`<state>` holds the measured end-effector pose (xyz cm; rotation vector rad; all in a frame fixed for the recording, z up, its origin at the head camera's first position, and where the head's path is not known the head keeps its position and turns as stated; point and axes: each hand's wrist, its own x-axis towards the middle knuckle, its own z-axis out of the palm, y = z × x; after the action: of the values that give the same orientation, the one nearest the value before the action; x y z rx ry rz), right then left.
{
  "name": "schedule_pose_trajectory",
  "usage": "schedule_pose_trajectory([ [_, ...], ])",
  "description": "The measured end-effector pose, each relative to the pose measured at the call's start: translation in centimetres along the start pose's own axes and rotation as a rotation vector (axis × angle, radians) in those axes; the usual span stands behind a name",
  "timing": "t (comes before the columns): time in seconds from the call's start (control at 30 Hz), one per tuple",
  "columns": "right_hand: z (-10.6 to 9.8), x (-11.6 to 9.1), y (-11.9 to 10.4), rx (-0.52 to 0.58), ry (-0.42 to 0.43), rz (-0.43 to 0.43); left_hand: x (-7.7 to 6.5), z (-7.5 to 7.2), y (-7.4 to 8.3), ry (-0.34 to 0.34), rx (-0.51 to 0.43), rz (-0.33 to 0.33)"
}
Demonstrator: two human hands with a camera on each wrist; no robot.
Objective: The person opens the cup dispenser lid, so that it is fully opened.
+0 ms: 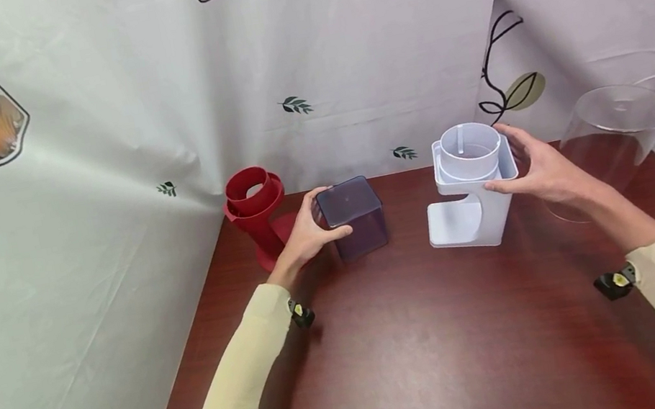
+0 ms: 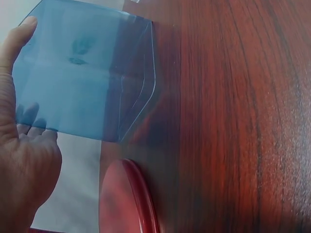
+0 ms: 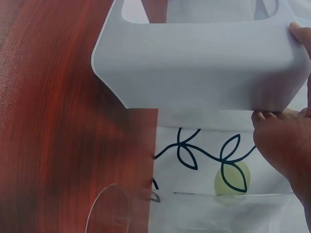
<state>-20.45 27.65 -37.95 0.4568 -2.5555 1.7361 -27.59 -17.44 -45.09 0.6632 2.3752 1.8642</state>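
My left hand holds a see-through blue-grey square container by its upper part, thumb on the near side and fingers on the far side. In the left wrist view the tinted container shows the fingers through its wall. At the right, my right hand grips the top of a white dispenser stand, its thumb at the near rim and fingers behind. This stand has a round collar on top and a flat foot toward the left. Its smooth back fills the upper right wrist view.
A red dispenser stand with a round collar is behind my left hand. Beyond my right wrist is a clear cylinder, partly behind the forearm. The dark red wooden table meets a patterned white curtain at its back and sides.
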Motion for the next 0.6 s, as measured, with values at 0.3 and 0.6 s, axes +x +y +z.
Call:
schedule_pose_trajectory([
  [0.3, -0.6, 0.4, 0.1, -0.025, -0.005, 0.030, 0.2, -0.4, 0.2, -0.049, -0.042, -0.045],
  [0.6, -1.1, 0.3, 0.3, 0.006, -0.015, 0.038, 0.3, -1.2, 0.5, -0.088, -0.007, -0.118],
])
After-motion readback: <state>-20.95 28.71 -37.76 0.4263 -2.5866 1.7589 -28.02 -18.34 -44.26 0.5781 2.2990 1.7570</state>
